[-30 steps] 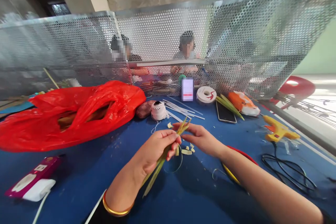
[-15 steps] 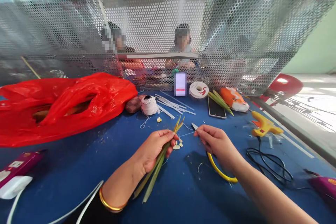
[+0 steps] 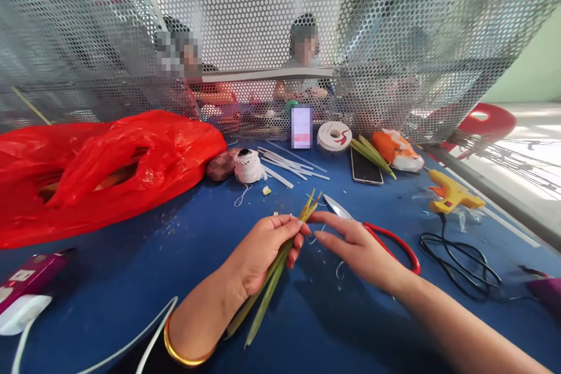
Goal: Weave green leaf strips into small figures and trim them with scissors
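Note:
My left hand is closed around a small bundle of long, folded green leaves. Their thin, yellowish ends stick up past the thumb, and the broad ends trail toward me. My right hand reaches in from the right with its thumb and index finger apart. Its index fingertip is at the bundle's upper end, touching or very close. A fine white thread hangs between the hands. Partly under the right hand lies a pair of scissors with a red handle, its blades pointing away to the left.
A red plastic bag fills the left. Behind are a thread spool, white strips, a ribbon roll, a phone under leaves, and a propped phone. A yellow glue gun lies right. People sit behind the perforated screen.
My right hand has moved left to the bundle and opened from its pinch on the thread. The taut thread is now slack. More of the scissors shows, and the view has tilted down.

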The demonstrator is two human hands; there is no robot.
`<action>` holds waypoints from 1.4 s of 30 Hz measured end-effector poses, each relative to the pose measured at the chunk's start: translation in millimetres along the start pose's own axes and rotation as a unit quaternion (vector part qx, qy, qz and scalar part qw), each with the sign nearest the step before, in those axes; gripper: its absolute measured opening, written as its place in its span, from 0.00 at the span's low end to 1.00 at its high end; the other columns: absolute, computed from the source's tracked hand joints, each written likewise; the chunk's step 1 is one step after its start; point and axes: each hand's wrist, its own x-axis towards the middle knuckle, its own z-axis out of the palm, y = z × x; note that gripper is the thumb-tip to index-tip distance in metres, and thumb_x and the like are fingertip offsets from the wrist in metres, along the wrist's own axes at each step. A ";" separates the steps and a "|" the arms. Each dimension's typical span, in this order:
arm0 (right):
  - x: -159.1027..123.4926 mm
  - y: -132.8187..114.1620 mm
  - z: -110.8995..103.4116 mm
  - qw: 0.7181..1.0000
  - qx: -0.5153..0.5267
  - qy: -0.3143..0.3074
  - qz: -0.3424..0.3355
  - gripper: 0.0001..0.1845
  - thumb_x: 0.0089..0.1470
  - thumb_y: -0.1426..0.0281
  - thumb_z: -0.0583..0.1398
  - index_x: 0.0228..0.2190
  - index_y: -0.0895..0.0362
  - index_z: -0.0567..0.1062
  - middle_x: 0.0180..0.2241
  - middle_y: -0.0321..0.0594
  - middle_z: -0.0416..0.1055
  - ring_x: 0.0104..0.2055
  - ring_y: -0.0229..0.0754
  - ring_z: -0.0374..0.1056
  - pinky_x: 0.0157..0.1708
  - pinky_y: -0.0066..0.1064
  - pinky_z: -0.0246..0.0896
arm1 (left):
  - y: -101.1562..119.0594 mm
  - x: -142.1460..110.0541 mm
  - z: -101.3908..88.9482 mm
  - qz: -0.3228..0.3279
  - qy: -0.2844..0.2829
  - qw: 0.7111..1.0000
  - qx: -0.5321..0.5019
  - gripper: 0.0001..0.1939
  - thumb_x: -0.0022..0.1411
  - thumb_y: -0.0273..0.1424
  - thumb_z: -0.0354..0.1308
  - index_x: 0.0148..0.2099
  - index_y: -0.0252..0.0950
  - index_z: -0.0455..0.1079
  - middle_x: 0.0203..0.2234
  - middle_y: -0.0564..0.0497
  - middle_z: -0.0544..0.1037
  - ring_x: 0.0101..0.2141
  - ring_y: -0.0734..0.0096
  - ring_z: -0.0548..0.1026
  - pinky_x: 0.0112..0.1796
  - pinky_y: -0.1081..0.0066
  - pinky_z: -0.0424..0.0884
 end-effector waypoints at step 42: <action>-5.6 -1.3 4.9 0.985 0.016 0.166 0.036 0.10 0.55 0.64 0.61 0.27 0.56 0.78 0.22 0.33 0.69 0.24 0.34 0.58 0.23 0.27 0.52 | -8.1 -0.1 5.5 0.006 -0.029 0.999 -0.029 0.08 0.65 0.31 0.53 0.34 0.33 0.69 0.18 0.57 0.68 0.17 0.80 0.68 0.21 0.77 0.68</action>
